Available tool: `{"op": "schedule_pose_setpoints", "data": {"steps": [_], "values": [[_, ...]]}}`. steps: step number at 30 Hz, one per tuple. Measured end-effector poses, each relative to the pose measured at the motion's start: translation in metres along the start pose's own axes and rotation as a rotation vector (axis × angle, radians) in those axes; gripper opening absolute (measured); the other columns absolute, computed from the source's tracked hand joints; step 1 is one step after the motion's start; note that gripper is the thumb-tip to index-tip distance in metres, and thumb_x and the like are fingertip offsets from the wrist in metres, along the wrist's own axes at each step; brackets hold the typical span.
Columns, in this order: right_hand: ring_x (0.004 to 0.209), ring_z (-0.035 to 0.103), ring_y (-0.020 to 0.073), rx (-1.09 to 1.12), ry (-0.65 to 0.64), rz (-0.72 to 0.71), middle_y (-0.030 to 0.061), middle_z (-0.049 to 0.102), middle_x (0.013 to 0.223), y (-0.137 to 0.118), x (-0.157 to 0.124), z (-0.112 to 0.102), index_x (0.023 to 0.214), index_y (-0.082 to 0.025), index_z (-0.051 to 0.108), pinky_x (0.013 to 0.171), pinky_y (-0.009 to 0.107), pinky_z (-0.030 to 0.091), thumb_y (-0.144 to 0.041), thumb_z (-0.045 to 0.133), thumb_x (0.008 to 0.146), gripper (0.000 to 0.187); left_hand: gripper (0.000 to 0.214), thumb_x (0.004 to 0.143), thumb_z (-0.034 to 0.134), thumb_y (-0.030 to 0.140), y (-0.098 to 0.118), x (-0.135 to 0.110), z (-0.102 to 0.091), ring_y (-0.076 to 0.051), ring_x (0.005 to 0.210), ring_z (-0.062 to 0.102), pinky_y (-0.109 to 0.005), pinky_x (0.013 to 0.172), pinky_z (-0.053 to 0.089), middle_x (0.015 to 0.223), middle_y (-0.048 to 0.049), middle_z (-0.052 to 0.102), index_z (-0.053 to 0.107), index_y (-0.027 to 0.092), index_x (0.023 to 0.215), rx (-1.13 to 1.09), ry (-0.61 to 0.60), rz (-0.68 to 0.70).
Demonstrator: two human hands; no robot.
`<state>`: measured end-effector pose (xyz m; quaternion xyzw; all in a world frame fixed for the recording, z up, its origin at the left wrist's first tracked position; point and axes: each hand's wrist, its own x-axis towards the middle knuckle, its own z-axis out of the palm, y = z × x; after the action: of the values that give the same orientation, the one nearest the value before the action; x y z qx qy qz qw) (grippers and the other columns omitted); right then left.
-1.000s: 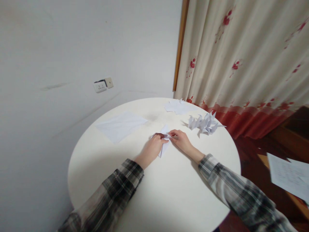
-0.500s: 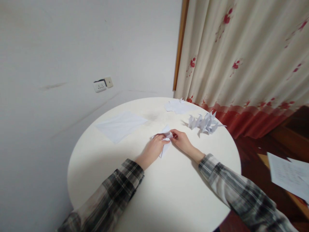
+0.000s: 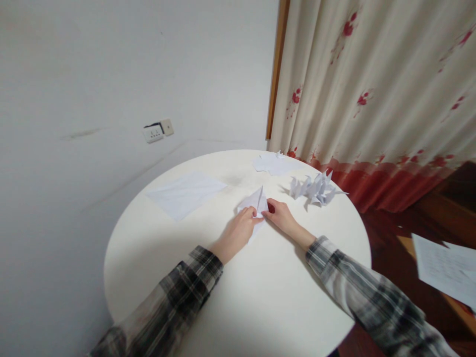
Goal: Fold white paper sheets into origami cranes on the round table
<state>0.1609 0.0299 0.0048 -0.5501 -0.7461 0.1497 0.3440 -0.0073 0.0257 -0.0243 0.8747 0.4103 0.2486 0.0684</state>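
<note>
A half-folded piece of white paper (image 3: 256,202) lies near the middle of the round white table (image 3: 260,297), one pointed flap standing up. My left hand (image 3: 238,232) presses on its left side with fingers curled and thumb on the paper. My right hand (image 3: 280,217) pinches the paper's right side between thumb and fingers. Both forearms wear plaid sleeves.
A flat white sheet (image 3: 186,192) lies to the left on the table. Several folded paper cranes (image 3: 314,189) stand at the right, and crumpled paper pieces (image 3: 273,163) lie at the far edge. A flowered curtain (image 3: 372,89) hangs behind. Printed sheets (image 3: 446,270) rest at the right.
A pointed flap of the paper has been lifted upright between my hands. Both hands have shifted only slightly and stay on the paper.
</note>
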Motion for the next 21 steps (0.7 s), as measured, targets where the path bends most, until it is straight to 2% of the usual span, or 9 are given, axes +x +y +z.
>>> {"op": "schedule_pose_setpoints", "data": {"steps": [5, 10, 15, 21], "values": [[0.055, 0.045, 0.0096, 0.060, -0.002, 0.012, -0.0023, 0.056, 0.062, 0.000, 0.000, 0.001, 0.073, -0.015, 0.056, 0.055, 0.020, 0.033, -0.013, 0.058, 0.067, 0.007, 0.035, 0.081, 0.045, 0.006, -0.001, 0.000, -0.003, -0.017, 0.101, 0.049, -0.032, 0.090, 0.041, 0.105, -0.0046, 0.055, 0.062, 0.025, 0.105, 0.127, -0.033, 0.160], [0.058, 0.050, 0.0106, 0.087, -0.007, 0.015, -0.0015, 0.058, 0.065, 0.002, -0.001, 0.002, 0.079, -0.017, 0.058, 0.058, 0.021, 0.036, -0.014, 0.056, 0.068, 0.011, 0.036, 0.080, 0.045, 0.005, -0.002, 0.000, -0.004, -0.017, 0.105, 0.050, -0.031, 0.092, 0.041, 0.110, -0.0049, 0.057, 0.062, 0.024, 0.105, 0.134, -0.028, 0.147], [0.056, 0.045, 0.0100, 0.012, 0.005, 0.002, -0.0022, 0.054, 0.061, 0.004, 0.000, 0.003, 0.069, -0.016, 0.057, 0.056, 0.021, 0.033, -0.016, 0.056, 0.069, 0.001, 0.032, 0.080, 0.046, 0.007, 0.004, 0.001, -0.011, -0.016, 0.101, 0.053, -0.030, 0.090, 0.043, 0.105, -0.0032, 0.061, 0.064, 0.024, 0.102, 0.103, -0.037, 0.111], [0.053, 0.041, 0.0098, 0.065, 0.020, -0.019, -0.0023, 0.050, 0.054, 0.010, 0.001, 0.002, 0.058, -0.016, 0.056, 0.054, 0.021, 0.031, -0.025, 0.054, 0.074, 0.018, 0.031, 0.082, 0.042, 0.009, 0.011, 0.001, -0.018, -0.015, 0.096, 0.056, -0.029, 0.087, 0.045, 0.098, -0.0048, 0.064, 0.061, 0.019, 0.105, 0.083, -0.021, 0.087]]}}
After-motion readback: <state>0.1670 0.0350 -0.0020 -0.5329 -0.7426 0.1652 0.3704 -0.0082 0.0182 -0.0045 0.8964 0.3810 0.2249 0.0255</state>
